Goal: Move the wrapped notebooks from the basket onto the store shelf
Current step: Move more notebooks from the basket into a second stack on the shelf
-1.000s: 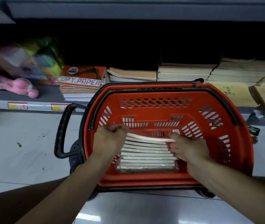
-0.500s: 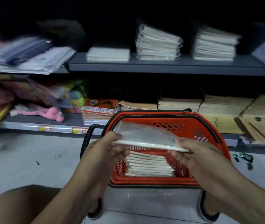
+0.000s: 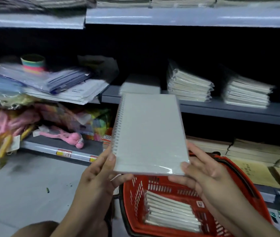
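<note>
While the wrapped notebook (image 3: 150, 134) is riding up above the basket (image 3: 235, 178), both hands are carrying it flat, spiral binding on the left-hand side, plastic wrap glinting along its near edge. The left hand (image 3: 100, 173) is pinching the near-left corner, thumb on top and fingers curling underneath; the right hand (image 3: 205, 171) is gripping the near-right corner the same way, thumb pressing the cover. Below and just beyond the right hand's wrist, more wrapped notebooks (image 3: 170, 212) are lying stacked in the red basket, waiting their turn. Ahead of the hands, past the notebook's far edge, the grey shelf (image 3: 238, 110) is holding a low white stack (image 3: 140, 86) straight in front, with two taller wrapped piles (image 3: 188, 86) off beyond the right hand. Over beyond the left hand, loose folders (image 3: 50, 82) and a pink toy (image 3: 74, 139) are cluttering the neighbouring bays.

By my reading, this is the carry step, lift done, placement not yet made. Next move looks like a forward reach, keeping the notebook level and landing it squarely on that low stack before letting go.
</note>
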Demonstrator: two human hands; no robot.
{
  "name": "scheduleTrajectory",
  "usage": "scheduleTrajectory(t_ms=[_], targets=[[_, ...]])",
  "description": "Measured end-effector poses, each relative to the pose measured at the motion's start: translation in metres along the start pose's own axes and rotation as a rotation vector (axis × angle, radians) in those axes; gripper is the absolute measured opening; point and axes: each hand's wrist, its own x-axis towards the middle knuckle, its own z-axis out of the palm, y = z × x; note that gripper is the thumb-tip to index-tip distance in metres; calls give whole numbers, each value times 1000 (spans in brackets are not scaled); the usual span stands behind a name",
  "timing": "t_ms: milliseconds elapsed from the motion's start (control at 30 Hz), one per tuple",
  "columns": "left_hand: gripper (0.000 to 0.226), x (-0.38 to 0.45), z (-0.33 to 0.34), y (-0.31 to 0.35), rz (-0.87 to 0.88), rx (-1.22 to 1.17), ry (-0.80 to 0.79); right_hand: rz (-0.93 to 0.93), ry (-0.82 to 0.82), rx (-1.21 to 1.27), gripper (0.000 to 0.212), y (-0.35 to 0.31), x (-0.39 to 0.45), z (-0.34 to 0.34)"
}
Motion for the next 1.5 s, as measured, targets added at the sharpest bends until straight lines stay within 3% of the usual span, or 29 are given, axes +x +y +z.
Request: scheduleTrajectory(t_ms=[100, 233, 400, 600, 700, 833, 1000, 1100, 1300, 1500], targets=[[31, 18, -12, -2, -34, -50, 57, 4, -5, -25, 55, 7, 20, 9], [33, 53, -19, 9, -62, -49, 6, 6, -4, -34, 56, 11, 58, 20], [33, 132, -16, 27, -59, -51, -31, -25, 0, -50, 54, -4, 128, 34], [36, 223, -2, 35, -104, -142, 43, 13, 37, 41, 46, -18, 205, 42], [34, 245, 4, 34, -79, -96, 101, 40, 72, 61, 39, -16, 229, 48], [40, 236, 7, 29, -6, -9, 189, -2, 141, -3, 54, -10, 229, 45], [34, 221, 2, 12, 155, 167, 266, -151, 253, -223, 31, 9, 221, 47], [32, 237, 8, 11, 207, 232, 330, -205, 298, -279, 35, 12, 232, 47], [42, 283, 23, 8, 174, 410, 358, -251, 443, -223, 45, 9, 269, 50], [48, 319, 37, 9, 156, 393, 414, -256, 530, -306, 39, 7, 301, 52]])
